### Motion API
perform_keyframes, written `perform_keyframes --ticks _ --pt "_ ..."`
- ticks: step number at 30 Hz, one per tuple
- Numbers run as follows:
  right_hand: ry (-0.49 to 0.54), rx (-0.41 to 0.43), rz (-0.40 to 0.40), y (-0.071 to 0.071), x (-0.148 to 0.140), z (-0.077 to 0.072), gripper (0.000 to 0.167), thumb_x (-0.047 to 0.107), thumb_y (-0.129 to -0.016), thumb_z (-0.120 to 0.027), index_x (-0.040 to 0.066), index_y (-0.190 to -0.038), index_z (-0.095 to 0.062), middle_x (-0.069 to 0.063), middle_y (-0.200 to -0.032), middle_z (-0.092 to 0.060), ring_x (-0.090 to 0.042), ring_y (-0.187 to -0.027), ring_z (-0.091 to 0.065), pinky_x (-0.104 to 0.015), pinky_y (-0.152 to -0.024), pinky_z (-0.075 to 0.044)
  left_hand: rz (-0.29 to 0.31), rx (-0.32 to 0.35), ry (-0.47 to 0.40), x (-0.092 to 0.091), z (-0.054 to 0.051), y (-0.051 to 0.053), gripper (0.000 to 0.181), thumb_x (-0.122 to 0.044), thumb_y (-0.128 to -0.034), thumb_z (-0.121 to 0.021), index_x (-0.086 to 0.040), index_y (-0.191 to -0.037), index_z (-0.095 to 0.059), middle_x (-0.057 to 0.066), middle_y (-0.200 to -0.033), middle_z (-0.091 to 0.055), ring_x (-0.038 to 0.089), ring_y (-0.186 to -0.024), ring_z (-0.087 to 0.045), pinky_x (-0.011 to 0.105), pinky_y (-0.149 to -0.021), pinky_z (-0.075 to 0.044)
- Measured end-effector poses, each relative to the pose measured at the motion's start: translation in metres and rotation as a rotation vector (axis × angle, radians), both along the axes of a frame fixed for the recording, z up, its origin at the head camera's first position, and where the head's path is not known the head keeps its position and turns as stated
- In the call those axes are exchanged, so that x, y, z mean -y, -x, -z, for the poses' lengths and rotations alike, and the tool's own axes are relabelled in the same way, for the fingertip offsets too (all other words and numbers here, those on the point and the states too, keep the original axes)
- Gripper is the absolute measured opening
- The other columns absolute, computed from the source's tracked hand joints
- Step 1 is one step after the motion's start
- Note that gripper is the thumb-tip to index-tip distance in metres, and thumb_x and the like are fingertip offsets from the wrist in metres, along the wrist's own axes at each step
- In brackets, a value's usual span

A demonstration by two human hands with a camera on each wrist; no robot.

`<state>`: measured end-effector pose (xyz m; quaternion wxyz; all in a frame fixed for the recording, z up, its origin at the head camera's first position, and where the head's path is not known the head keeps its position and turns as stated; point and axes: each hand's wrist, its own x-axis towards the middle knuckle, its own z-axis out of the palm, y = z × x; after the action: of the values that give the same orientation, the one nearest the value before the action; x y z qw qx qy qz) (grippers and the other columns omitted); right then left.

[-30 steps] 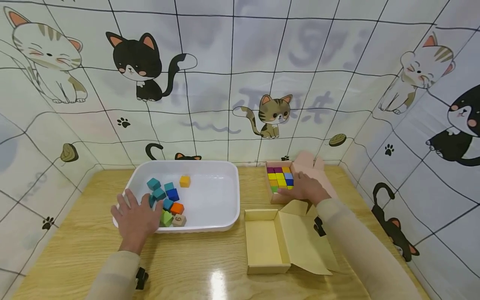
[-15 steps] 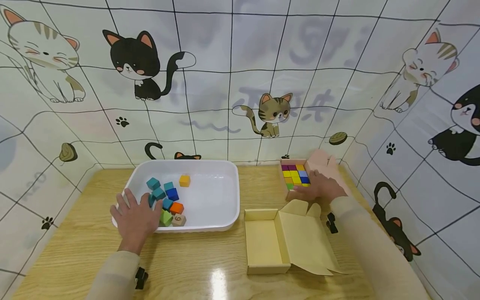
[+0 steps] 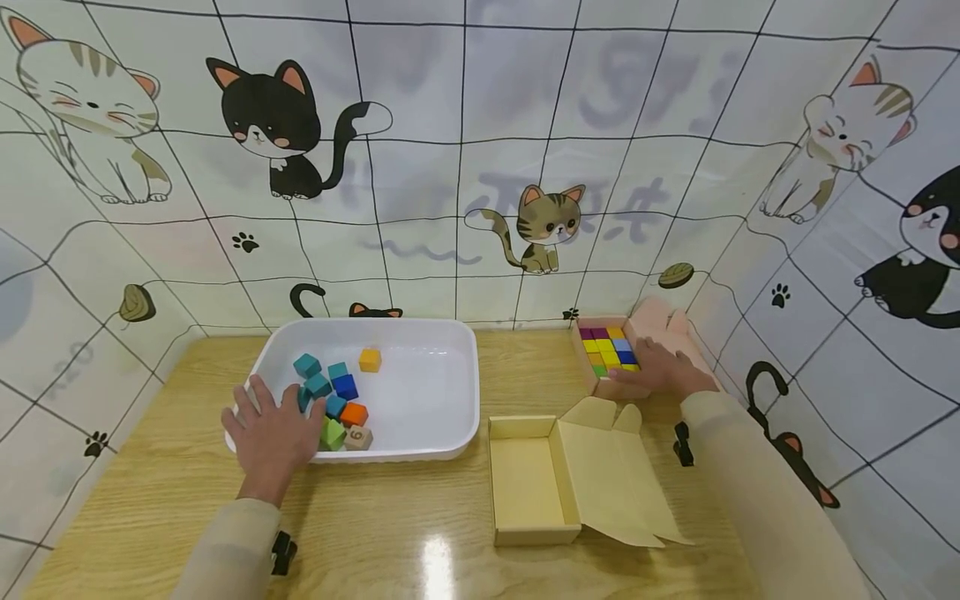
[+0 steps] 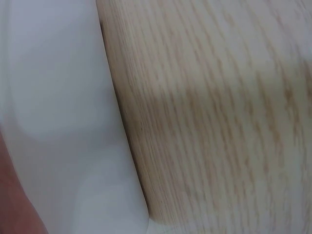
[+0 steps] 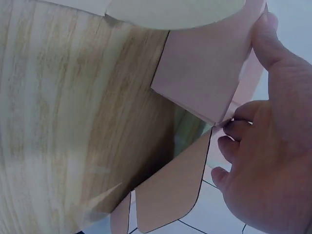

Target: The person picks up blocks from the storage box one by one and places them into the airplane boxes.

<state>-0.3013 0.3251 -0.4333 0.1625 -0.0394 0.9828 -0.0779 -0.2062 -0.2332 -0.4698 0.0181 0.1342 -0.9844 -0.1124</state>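
Note:
My left hand (image 3: 276,433) rests with spread fingers over the front left corner of the white tray (image 3: 431,392), beside the loose cubes. In the left wrist view, only a bit of that hand (image 4: 17,200) shows beside the tray's outer wall (image 4: 73,117). At the back right, my right hand (image 3: 663,369) grips the right side of the pink box (image 3: 611,387), which holds rows of colourful cubes. The right wrist view shows this hand (image 5: 278,141) with its thumb at the edge of the box (image 5: 195,73) and its fingers curled near the corner.
An open yellow box (image 3: 536,536) stands at the front middle, its lid (image 3: 611,479) spread out to the right. Teal, blue, green, orange and wooden cubes lie in the tray's left part, with one yellow-orange cube (image 3: 370,360) farther back. A cat-patterned sheet (image 3: 420,183) borders the table.
My right hand and the pink box have shifted to the right, away from the tray, and the box has turned slightly. My left hand has kept its place on the tray.

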Motion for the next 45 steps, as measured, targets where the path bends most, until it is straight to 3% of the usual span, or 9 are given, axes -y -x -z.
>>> perform_keyframes --ticks 5,9,13,18,23,28,35,41,45 --pt "-0.035 -0.093 -0.012 -0.004 0.005 0.0 0.094 0.061 -0.091 -0.053 -0.009 -0.148 -0.027 -0.034 -0.149 -0.033 -0.05 -0.134 -0.034 -0.073 -0.109 -0.02 0.001 0.013 -0.01 -0.001 -0.001 0.0 0.069 -0.051 -0.0993 -0.035 -0.001 -0.147 -0.034 0.038 -0.156 0.006 0.06 -0.142 0.006 0.074 -0.11 0.002" --pt "-0.001 -0.174 -0.04 -0.016 0.02 -0.012 0.087 0.047 -0.093 -0.056 -0.007 -0.151 -0.021 -0.032 -0.153 -0.029 -0.048 -0.137 -0.033 -0.068 -0.113 -0.021 -0.002 0.028 -0.013 -0.002 -0.003 0.001 0.069 -0.052 -0.099 -0.035 -0.002 -0.147 -0.034 0.038 -0.156 0.007 0.06 -0.142 0.007 0.074 -0.11 0.003" --pt "0.077 -0.274 -0.193 -0.035 0.045 -0.03 0.071 0.038 -0.093 -0.059 -0.003 -0.146 -0.037 -0.028 -0.147 -0.043 -0.045 -0.13 -0.046 -0.064 -0.107 -0.034 -0.008 0.029 -0.005 -0.001 -0.003 0.002 0.07 -0.052 -0.0988 -0.034 -0.002 -0.147 -0.034 0.038 -0.156 0.007 0.06 -0.142 0.007 0.074 -0.11 0.003" --pt "0.138 -0.395 -0.429 -0.056 0.081 -0.033 0.039 0.028 -0.089 -0.069 0.005 -0.121 -0.066 -0.013 -0.118 -0.069 -0.03 -0.102 -0.067 -0.053 -0.094 -0.048 -0.011 0.021 -0.002 0.001 -0.005 0.002 0.069 -0.052 -0.0989 -0.035 -0.002 -0.147 -0.034 0.038 -0.155 0.007 0.06 -0.142 0.007 0.074 -0.11 0.003" --pt "0.103 -0.353 -0.543 -0.069 0.113 -0.019 0.027 0.03 -0.088 -0.071 0.013 -0.109 -0.073 -0.003 -0.11 -0.073 -0.027 -0.109 -0.064 -0.056 -0.099 -0.042 -0.011 0.026 0.005 0.0 -0.006 0.002 0.068 -0.05 -0.0985 -0.036 -0.002 -0.147 -0.035 0.039 -0.155 0.007 0.061 -0.141 0.006 0.074 -0.11 0.001" --pt "0.035 -0.34 -0.569 -0.069 0.131 -0.005 0.016 0.027 -0.086 -0.073 0.02 -0.1 -0.076 0.004 -0.097 -0.074 -0.021 -0.097 -0.065 -0.05 -0.09 -0.044 -0.009 0.023 0.008 0.0 -0.004 0.001 0.068 -0.05 -0.0983 -0.037 -0.002 -0.146 -0.035 0.038 -0.156 0.005 0.06 -0.141 0.004 0.074 -0.11 0.0" --pt "0.007 -0.358 -0.586 -0.056 0.145 -0.001 0.003 0.023 -0.087 -0.073 0.021 -0.085 -0.072 0.008 -0.082 -0.068 -0.013 -0.081 -0.059 -0.04 -0.079 -0.046 -0.018 0.031 0.012 0.002 -0.005 -0.002 0.068 -0.05 -0.0982 -0.038 -0.003 -0.147 -0.034 0.038 -0.156 0.005 0.06 -0.141 0.003 0.074 -0.111 0.0" --pt "0.005 -0.414 -0.536 -0.052 0.148 -0.006 0.016 0.024 -0.088 -0.072 0.015 -0.101 -0.071 0.001 -0.095 -0.07 -0.021 -0.091 -0.063 -0.046 -0.088 -0.049 -0.011 0.027 0.004 0.0 -0.006 -0.002 0.067 -0.048 -0.098 -0.039 -0.003 -0.147 -0.035 0.038 -0.156 0.004 0.06 -0.141 0.003 0.074 -0.111 -0.001" --pt "0.015 -0.475 -0.483 -0.068 0.139 -0.018 0.033 0.028 -0.088 -0.072 0.013 -0.116 -0.067 -0.005 -0.11 -0.068 -0.027 -0.102 -0.063 -0.05 -0.092 -0.049 -0.012 0.033 0.001 -0.001 -0.006 -0.002 0.068 -0.049 -0.098 -0.038 -0.003 -0.148 -0.034 0.038 -0.156 0.005 0.06 -0.142 0.003 0.074 -0.111 -0.001"
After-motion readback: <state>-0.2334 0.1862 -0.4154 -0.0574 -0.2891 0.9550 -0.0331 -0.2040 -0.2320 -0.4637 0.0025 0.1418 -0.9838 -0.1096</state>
